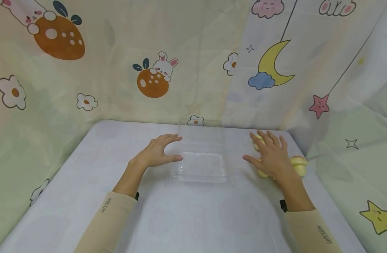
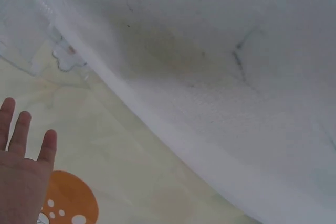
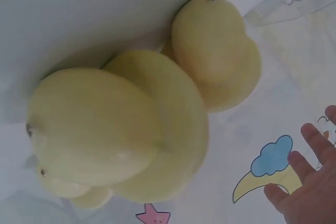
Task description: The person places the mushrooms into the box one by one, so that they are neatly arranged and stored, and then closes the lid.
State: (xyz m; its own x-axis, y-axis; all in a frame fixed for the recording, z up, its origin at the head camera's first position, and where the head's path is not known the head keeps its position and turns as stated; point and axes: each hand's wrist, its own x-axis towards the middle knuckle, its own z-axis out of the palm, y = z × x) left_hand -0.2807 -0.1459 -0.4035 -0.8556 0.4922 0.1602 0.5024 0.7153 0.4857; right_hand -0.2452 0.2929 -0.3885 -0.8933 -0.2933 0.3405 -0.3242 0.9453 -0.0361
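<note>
A clear plastic box (image 1: 199,179) lies on the white table, its see-through lid (image 1: 201,137) folded back toward the wall. Just left of it my left hand (image 1: 158,151) hovers with fingers spread and nothing in its grasp. On the right, my right hand (image 1: 272,160) has its fingers apart over several pale yellow, rounded fruit-like pieces (image 1: 299,166), covering part of them. The right wrist view shows them close up: a large piece (image 3: 94,129) with a dark tip against another rounded one, and a smaller pair (image 3: 215,40) behind.
The white cloth-covered table (image 1: 187,218) ends at a patterned fabric wall (image 1: 117,70) along the back. More of this fabric hangs at both sides. The yellow pieces sit close to the table's right edge.
</note>
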